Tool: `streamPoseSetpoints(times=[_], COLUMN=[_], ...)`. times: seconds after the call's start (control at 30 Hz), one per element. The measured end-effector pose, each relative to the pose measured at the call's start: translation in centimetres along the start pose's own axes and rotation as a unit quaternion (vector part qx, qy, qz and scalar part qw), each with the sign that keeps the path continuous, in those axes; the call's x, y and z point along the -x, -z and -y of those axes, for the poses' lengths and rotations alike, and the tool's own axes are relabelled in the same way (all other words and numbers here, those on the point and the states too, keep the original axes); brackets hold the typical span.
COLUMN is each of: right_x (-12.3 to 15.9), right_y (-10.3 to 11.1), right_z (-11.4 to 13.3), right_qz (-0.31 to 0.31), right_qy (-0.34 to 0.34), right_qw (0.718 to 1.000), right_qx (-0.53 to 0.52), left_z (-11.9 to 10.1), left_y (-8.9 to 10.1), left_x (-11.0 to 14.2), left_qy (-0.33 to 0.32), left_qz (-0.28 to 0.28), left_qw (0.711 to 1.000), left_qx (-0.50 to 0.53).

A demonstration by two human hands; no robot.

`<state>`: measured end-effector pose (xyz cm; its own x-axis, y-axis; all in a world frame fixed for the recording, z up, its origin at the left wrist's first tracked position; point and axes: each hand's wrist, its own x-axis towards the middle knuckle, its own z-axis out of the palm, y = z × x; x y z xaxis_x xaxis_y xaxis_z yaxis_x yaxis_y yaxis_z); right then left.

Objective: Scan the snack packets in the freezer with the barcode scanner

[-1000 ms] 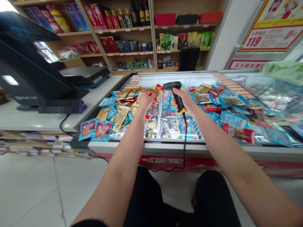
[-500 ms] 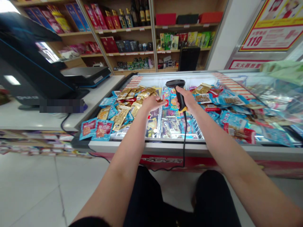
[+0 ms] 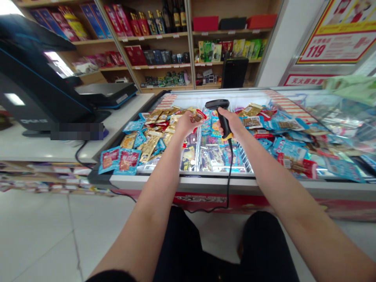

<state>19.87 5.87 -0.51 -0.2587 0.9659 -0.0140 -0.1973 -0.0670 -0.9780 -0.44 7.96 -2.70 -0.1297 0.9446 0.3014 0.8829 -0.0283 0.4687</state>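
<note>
My right hand grips a black and yellow barcode scanner by its handle, over the middle of the glass-topped freezer. The scanner's cable hangs down the freezer's front. To its left, my left hand is closed on a red and brown snack packet, lifted above the glass and tilted. A pile of gold snack packets and blue ones lies beneath and left of that hand. More blue and red snack packets are heaped right of the scanner.
A black checkout machine and a flat scale stand on the white counter at left. Two red and blue packets lie at the freezer's near left corner. Stocked shelves line the back, with a black panel before them.
My left hand has turned and risen slightly, bringing the red and brown packet up into clearer view. The scanner in my right hand has hardly moved.
</note>
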Motion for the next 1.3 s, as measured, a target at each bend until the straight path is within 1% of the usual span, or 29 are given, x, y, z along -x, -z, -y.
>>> streamPoseSetpoints(times=[0.07,0.23,0.4,0.53,0.7,1.0,1.3], right_x=[0.0,0.1,0.2,0.2,0.4,0.4,0.6], right_y=[0.0,0.0,0.0,0.0,0.0,0.1,0.1], right_z=[0.0,0.0,0.2,0.4,0.4,0.3,0.4], right_qz=[0.003,0.010,0.012,0.024,0.044,0.079,0.087], right_qy=[-0.003,-0.008,-0.041,-0.057,-0.057,-0.062,-0.074], right_qw=[1.000,1.000,0.999,0.997,0.996,0.994,0.992], right_qx=[-0.003,-0.010,-0.026,-0.038,-0.044,-0.052,-0.059], left_z=[0.1,0.7,0.9,1.0,0.9,0.1,0.0], left_y=[0.0,-0.2,-0.3,-0.5,-0.4,0.1,0.0], left_x=[-0.3,-1.0,-1.2,-1.3,-1.1,-0.6,-0.5], left_qy=[0.018,0.021,0.033,0.030,0.025,0.039,0.035], left_qz=[-0.013,-0.026,-0.049,-0.071,-0.102,-0.103,-0.101], left_qw=[0.999,0.998,0.994,0.991,0.988,0.990,0.990], left_qx=[0.024,0.060,0.095,0.111,0.111,0.094,0.092])
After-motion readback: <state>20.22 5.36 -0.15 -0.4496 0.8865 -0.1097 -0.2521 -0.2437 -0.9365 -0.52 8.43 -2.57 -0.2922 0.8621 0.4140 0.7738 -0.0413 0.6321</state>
